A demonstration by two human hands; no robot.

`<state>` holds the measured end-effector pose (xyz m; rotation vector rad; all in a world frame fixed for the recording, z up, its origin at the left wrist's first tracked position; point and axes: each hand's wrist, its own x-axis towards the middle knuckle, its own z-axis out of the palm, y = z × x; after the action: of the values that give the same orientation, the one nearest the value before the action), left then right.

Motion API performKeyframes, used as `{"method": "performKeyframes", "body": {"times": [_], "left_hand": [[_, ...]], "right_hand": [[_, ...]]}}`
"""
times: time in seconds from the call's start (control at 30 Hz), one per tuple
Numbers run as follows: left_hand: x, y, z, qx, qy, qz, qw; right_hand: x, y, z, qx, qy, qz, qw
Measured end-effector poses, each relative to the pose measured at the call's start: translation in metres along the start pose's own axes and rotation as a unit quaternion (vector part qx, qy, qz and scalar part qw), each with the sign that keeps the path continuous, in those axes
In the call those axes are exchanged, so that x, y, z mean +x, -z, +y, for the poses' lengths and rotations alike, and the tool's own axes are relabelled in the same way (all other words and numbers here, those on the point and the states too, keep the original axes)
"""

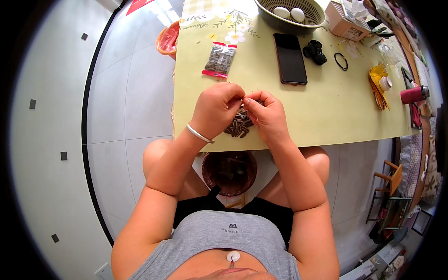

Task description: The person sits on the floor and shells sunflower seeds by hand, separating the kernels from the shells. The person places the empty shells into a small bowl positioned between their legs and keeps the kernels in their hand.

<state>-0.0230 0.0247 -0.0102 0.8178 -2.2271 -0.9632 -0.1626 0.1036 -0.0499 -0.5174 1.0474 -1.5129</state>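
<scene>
My left hand (215,111) and my right hand (268,116) meet at the fingertips over the near edge of the table (322,121). Both are closed in a pinch, thumbs against fingers. Whatever sits between the fingertips is too small and covered to make out. Beneath them lies a small pile of dark striped sunflower seeds (239,127), partly hidden by the hands. Just beyond my left hand rests a clear packet of seeds (220,59) with pink ends. A silver bangle (199,134) circles my left wrist.
A dark phone (290,58), a black gadget (315,52) and a black band (341,61) lie farther right. Behind them stand a basket (291,25) with two white eggs and a tissue box (346,21). Between my knees, below the table edge, is a brown bin (229,186).
</scene>
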Motion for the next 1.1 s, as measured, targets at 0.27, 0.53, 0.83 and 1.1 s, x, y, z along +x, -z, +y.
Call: {"method": "performKeyframes", "body": {"times": [0.27, 0.53, 0.83, 1.1], "left_hand": [[-0.006, -0.017, 0.005, 0.165, -0.145, 0.084, 0.972], [-0.007, -0.013, 0.002, 0.212, -0.16, 0.069, 0.962], [-0.013, -0.022, 0.002, 0.219, -0.149, 0.087, 0.96], [-0.009, -0.017, 0.006, 0.089, -0.114, 0.086, 0.986]], "right_hand": [[-0.002, 0.001, 0.002, 0.029, 0.017, 0.035, 0.999], [-0.003, -0.001, 0.005, -0.048, 0.039, 0.032, 0.998], [-0.002, -0.004, 0.008, -0.111, 0.096, 0.064, 0.987], [0.0, 0.007, 0.0, -0.012, 0.04, 0.0, 0.999]]}}
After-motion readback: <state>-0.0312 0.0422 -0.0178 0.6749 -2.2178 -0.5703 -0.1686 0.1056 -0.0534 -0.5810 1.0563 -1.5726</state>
